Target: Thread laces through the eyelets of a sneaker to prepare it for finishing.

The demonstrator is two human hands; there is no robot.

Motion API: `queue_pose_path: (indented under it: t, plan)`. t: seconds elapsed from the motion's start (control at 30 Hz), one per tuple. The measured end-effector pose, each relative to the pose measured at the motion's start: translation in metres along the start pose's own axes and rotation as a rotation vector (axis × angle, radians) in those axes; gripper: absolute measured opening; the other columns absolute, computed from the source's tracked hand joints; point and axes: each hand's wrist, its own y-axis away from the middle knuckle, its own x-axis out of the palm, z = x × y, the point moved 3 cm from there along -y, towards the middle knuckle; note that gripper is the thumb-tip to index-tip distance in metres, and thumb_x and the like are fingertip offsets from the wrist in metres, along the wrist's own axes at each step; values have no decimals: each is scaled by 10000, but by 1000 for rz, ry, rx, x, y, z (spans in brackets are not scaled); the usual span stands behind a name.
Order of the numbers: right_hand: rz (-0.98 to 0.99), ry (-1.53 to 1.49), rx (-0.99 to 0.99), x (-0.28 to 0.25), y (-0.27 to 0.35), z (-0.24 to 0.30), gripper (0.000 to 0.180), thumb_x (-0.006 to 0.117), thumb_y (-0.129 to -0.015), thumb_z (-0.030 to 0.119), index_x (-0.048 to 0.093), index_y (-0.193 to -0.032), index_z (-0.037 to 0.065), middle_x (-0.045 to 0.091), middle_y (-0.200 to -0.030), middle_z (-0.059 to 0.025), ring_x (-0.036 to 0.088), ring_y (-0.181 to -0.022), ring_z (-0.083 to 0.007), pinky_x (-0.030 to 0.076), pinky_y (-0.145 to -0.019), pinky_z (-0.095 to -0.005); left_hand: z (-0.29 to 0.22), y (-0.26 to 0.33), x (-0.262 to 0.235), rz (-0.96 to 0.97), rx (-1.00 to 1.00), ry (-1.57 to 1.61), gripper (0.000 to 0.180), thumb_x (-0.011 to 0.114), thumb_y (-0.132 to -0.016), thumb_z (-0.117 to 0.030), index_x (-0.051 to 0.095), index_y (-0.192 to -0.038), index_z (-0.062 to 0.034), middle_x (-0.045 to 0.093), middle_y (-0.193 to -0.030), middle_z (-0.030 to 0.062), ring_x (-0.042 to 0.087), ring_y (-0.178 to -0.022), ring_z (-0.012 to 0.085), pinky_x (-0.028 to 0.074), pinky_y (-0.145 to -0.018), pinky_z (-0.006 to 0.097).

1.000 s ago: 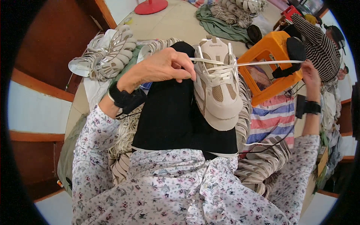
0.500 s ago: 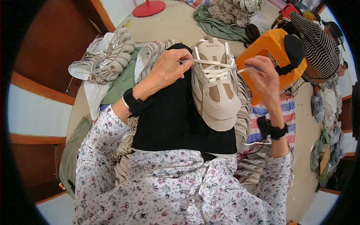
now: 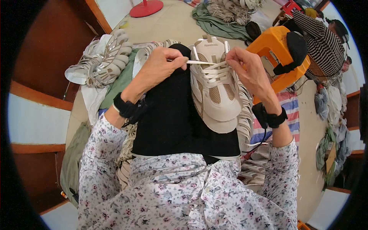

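A beige and cream shoe upper (image 3: 220, 97) with tan mesh panels lies on a black cloth (image 3: 165, 126) over my lap, its toe towards me. A pale shoelace (image 3: 198, 62) criss-crosses its front. My left hand (image 3: 163, 67), left of the shoe, pinches the lace and holds it stretched out level. At the right edge of the lacing, my right hand (image 3: 249, 71) has thumb and forefinger pinched together on the lace by the eyelets. Dark bands circle both wrists.
Stacked shoe uppers (image 3: 111, 57) lie at the left, and more (image 3: 245, 119) lie beside my right leg. An orange plastic stool (image 3: 289, 78) with a black cap stands at the right. Farther off, a person in a striped top (image 3: 326, 46) sits near a green cloth (image 3: 216, 25).
My right hand has moved left, from out beside the stool to the shoe's eyelets. My left hand has drawn slightly left, with the lace stretched from it.
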Motion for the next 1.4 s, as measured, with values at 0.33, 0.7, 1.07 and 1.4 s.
queue_pose_path:
  t: [0.33,0.7,1.07,1.4]
  plan:
    - [30,77,72,-18,2,-22,61,604,-881,34,573,-894,-17,540,-651,-48,444,-591,-108,379,-535,-286,18,49,-11,-161,-169,45,277,639,-911,-223,659,-714,-30,465,-602,-76,367,-573,33,259,-520,231]
    - [132,-85,248,-20,14,-16,141,638,-897,90,625,-888,-50,557,-689,3,484,-633,-92,411,-556,-274,33,44,-20,-18,-252,453,267,604,-977,-252,650,-830,-34,457,-628,-70,345,-508,10,257,-480,178]
    - [43,233,160,-17,42,-11,145,604,-731,52,571,-756,-87,502,-594,-164,488,-567,-144,415,-533,-350,65,65,-67,-67,-273,1091,222,603,-976,-215,582,-839,-43,488,-728,-30,387,-552,9,297,-498,161]
    - [240,-314,649,-78,88,-32,155,691,-908,181,668,-866,33,531,-663,68,451,-569,-12,338,-492,-190,97,119,-140,-384,-126,1608,156,540,-990,-79,544,-1062,59,593,-1069,152,609,-812,131,530,-645,219]
